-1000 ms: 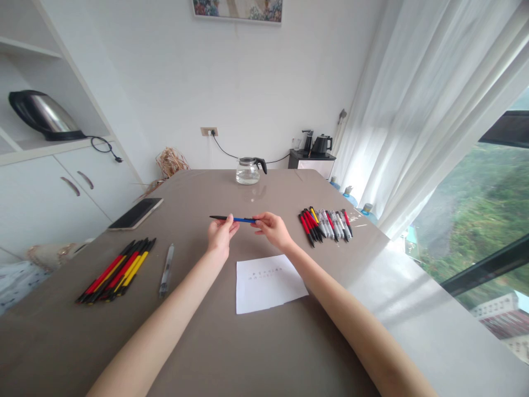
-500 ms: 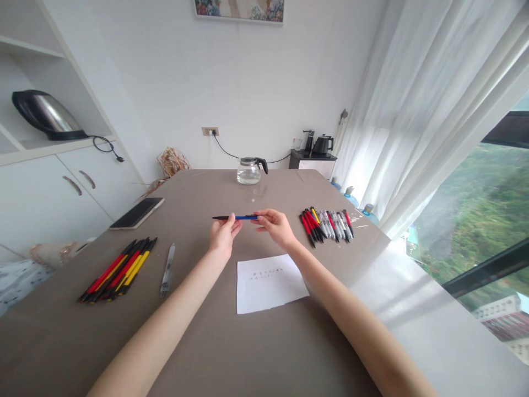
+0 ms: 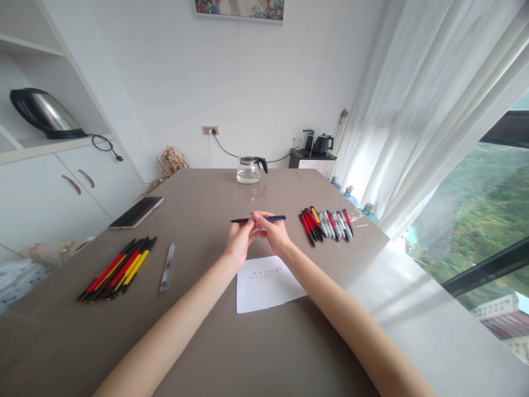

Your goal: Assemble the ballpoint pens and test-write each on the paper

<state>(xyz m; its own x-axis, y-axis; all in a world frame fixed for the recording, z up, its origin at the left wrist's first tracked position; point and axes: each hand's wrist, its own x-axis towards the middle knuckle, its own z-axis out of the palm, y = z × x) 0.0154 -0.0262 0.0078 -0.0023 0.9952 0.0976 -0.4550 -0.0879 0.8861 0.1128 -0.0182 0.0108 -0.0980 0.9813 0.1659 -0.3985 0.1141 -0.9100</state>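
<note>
A blue pen (image 3: pixel 270 218) with a black tip is held level above the grey table (image 3: pixel 206 336), its tip pointing left. My left hand (image 3: pixel 238 245) pinches it near the black end. My right hand (image 3: pixel 273 233) pinches its middle, fingers closed. Both hands touch each other just above a white sheet of paper (image 3: pixel 266 282) with a little writing on it.
A bundle of red, black and yellow pens (image 3: pixel 118 269) lies at the left with a clear pen (image 3: pixel 167 269) beside it. More pens (image 3: pixel 326 223) lie at the right. A dark notebook (image 3: pixel 137 212) and a glass jug (image 3: pixel 249 170) sit farther back.
Both hands and the blue pen have shifted to the right. The hands have come together on the pen, and its blue end now sticks out past my right hand.
</note>
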